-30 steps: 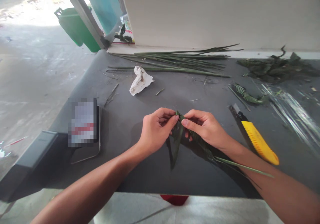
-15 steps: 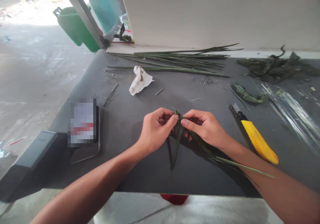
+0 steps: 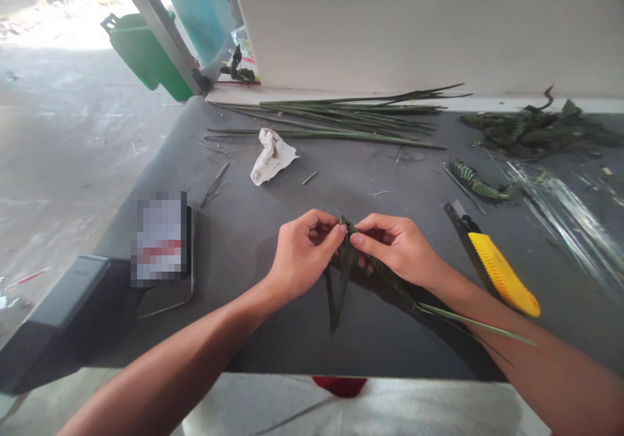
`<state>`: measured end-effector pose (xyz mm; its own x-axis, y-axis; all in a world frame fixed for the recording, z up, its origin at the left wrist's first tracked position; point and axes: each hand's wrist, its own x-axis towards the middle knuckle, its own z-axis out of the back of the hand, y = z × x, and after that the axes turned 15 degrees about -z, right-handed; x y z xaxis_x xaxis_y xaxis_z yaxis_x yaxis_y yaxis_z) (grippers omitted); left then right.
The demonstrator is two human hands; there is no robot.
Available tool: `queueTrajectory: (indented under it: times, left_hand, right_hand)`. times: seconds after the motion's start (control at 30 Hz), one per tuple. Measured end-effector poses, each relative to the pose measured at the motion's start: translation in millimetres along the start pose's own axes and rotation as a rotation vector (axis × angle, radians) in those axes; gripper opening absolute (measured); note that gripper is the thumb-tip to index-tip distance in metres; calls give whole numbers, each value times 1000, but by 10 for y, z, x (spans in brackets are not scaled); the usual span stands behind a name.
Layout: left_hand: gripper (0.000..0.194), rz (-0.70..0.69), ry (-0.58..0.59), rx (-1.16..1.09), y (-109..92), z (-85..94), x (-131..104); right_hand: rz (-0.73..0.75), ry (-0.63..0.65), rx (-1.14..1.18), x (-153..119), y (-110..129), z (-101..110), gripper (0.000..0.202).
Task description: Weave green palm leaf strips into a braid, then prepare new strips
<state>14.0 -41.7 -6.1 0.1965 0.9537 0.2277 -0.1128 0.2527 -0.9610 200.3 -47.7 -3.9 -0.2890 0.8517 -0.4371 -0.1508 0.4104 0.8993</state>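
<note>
From afar, I am watching the left hand [image 3: 303, 249] and right hand [image 3: 400, 249] pinching the folded leaf strip [image 3: 345, 273], presumably stopping its fold from loosening.

We see a dark green leaf strip [image 3: 346, 267], a yellow knife handle [image 3: 502, 270], white paper [image 3: 275, 158], a grey bench [image 3: 277, 345] and a leafy piece [image 3: 475, 181] striped light and dark green.

Cannot read pixelated patch [image 3: 158, 234] over dark device [image 3: 168, 297] | cannot see all of green leaf piece [image 3: 344, 270] behind left hand [image 3: 305, 251] and right hand [image 3: 397, 247] | lose dark leaf pile [image 3: 524, 130] at right edge | glimpse only part of red object [image 3: 340, 385] below tabletop [image 3: 273, 345]
</note>
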Motion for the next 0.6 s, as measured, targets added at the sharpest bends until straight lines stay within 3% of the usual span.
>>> queueTrajectory:
  times: [0.6]
  left_hand:
    - [8, -20, 67, -15, 78, 16, 4]
  right_hand:
    - [-33, 8, 59, 17, -5, 9, 18]
